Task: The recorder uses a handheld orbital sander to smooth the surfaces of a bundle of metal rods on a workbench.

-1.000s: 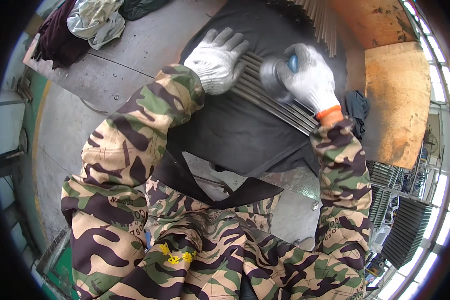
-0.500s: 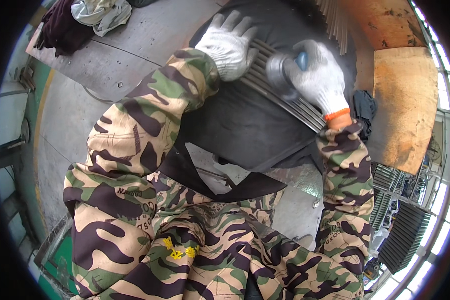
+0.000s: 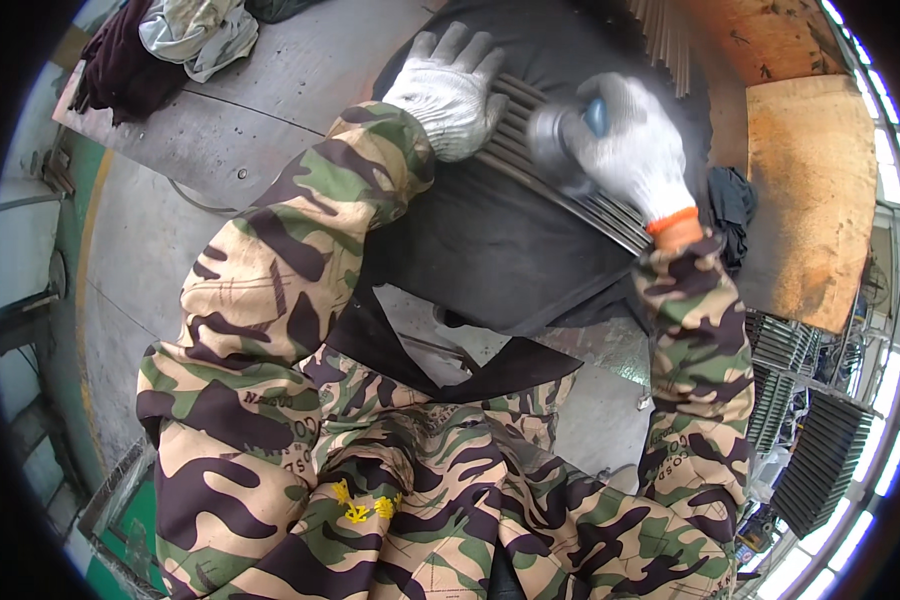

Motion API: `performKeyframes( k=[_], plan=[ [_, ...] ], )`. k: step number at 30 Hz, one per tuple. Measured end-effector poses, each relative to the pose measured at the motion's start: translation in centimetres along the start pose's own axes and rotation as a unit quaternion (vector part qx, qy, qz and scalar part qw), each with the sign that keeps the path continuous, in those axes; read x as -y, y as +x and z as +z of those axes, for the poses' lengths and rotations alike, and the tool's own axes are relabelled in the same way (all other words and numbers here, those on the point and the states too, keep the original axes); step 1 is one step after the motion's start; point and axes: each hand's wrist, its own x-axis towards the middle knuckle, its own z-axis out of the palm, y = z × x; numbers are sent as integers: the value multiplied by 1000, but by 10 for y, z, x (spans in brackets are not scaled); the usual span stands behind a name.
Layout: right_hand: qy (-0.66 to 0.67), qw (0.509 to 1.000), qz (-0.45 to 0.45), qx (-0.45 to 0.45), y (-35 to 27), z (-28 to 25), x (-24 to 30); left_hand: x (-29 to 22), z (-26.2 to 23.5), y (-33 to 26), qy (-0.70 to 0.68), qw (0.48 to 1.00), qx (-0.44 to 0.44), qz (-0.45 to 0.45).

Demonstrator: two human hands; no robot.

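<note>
Two gloved hands are working a row of metal rods (image 3: 570, 190) lying on a dark sheet (image 3: 490, 250) over the steel table (image 3: 270, 130). Left hand (image 3: 450, 90) is pressing flat, fingers spread, on the rods; right hand (image 3: 625, 150) is gripping a blue-handled tool (image 3: 570, 125) against them. Open tabletop is lying leftward; rags (image 3: 195, 35) are crowding the far corner, rusty plate (image 3: 805, 190) hemming the right.
</note>
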Motion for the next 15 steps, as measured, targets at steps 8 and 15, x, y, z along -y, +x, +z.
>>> performKeyframes(
  k=[8,15],
  plan=[
    [-9,1000,25,-12,7,-1,-9,-7,-7,-14,-29,999,0,14],
    [25,999,-13,-17,-8,-1,2,1,7,1,11,1000,-9,6]
  ],
)
